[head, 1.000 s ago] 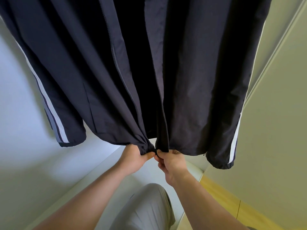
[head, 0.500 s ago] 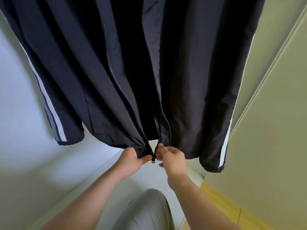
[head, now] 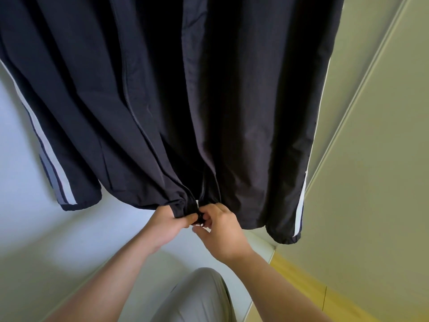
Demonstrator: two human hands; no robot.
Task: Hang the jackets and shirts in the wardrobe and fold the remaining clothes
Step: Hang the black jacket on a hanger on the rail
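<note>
Pale walls (head: 34, 240) surround the navy jacket (head: 243, 101) hanging overhead, its hem pinched taut by the left grip (head: 168, 223) while the right grip (head: 222, 231) pinches the zipper (head: 197, 204) at its base, likely so the two fronts can be joined.

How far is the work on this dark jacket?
The jacket already hangs from above. The left hand grips its hem; the right hand pinches the zipper at the bottom. Zipping up is left; other clothes are not visible.
</note>
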